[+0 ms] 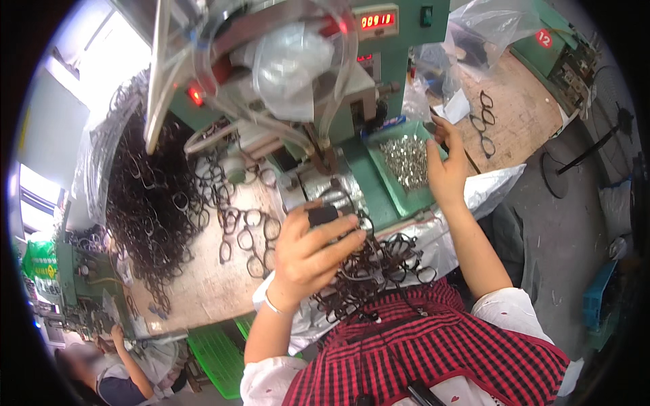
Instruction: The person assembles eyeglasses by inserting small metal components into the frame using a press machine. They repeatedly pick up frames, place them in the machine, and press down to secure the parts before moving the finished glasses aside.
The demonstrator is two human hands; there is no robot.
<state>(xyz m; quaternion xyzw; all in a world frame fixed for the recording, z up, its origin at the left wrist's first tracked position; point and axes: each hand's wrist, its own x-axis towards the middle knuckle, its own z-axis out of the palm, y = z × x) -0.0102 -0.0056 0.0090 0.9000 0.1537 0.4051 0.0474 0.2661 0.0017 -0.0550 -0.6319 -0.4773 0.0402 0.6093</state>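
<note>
The green machine (pixel 352 88) stands in front of me, its nose coming down over the wooden bench (pixel 203 284). A big heap of dark eyeglass frames (pixel 145 203) fills the bench's left side, and a smaller tangle of frames (pixel 369 271) lies in my lap on the silver sheet (pixel 474 193).

My left hand (pixel 308 254) is closed around 1 frame front (pixel 325 215), thumb and fingers pinching it just below the machine's nose. I judge the step is to seat this frame squarely there, so I should keep it level and my fingertips off the spot under the nose.

My right hand (pixel 443 166) is reaching into the green tray (pixel 396 196) of small metal parts (pixel 405 159), fingers curled at the tray's far rim; I cannot tell whether they hold a piece. I should pick just 1, not a clump.
</note>
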